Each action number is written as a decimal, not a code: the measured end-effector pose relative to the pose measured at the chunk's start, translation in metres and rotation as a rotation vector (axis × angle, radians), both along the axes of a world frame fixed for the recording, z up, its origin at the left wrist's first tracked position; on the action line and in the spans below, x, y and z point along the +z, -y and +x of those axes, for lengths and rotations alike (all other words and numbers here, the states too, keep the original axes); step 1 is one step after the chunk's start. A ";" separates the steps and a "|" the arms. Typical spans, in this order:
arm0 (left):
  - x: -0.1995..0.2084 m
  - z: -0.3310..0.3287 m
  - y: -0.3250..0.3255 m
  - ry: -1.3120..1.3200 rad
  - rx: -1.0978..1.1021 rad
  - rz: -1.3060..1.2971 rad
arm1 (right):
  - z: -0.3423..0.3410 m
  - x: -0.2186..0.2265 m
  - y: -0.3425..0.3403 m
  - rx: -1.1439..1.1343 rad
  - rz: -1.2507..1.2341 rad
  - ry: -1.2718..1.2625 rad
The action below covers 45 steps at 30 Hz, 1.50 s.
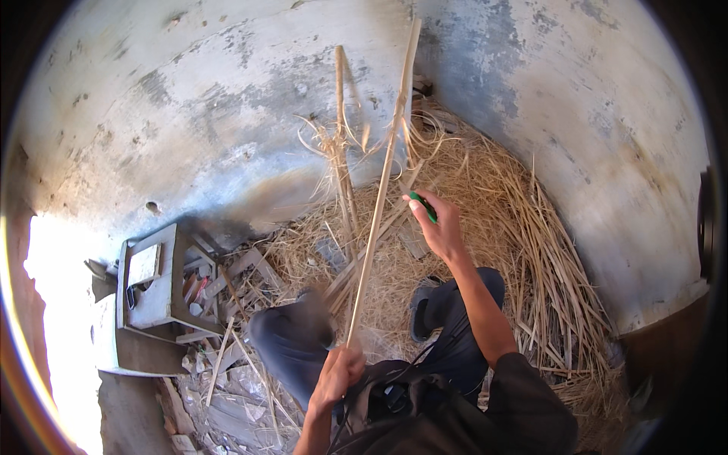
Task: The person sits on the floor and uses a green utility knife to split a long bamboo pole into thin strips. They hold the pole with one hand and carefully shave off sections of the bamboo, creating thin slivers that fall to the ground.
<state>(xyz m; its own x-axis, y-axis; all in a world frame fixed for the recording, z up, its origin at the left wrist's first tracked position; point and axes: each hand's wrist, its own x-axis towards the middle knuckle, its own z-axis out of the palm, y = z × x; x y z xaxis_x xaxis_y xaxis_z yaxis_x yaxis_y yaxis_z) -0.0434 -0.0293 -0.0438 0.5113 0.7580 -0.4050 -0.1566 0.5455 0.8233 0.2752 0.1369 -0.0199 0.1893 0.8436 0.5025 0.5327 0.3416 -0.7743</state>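
Two hands at work: left hand [339, 373] gripping the near end of a long cane stalk [381, 182] slanting toward the far wall, right hand [436, 224] closed on a green-handled tool [423, 206] beside it, above dry straw [523, 227].

No packages, labels, signs or screens were observed in the head view. Small reddish and pale scraps lay among the debris beside the grey stool [155, 284], too blurred to identify as packaging. The walls bore no notices.
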 end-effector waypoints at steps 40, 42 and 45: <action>0.034 0.035 -0.001 -0.671 0.156 0.628 | -0.023 -0.018 0.002 0.070 0.164 0.136; 0.033 0.028 0.012 -0.676 0.127 0.601 | -0.002 -0.010 -0.008 -0.006 0.087 0.063; 0.034 0.018 0.021 -0.664 0.079 0.561 | 0.007 -0.004 -0.011 0.055 0.034 -0.125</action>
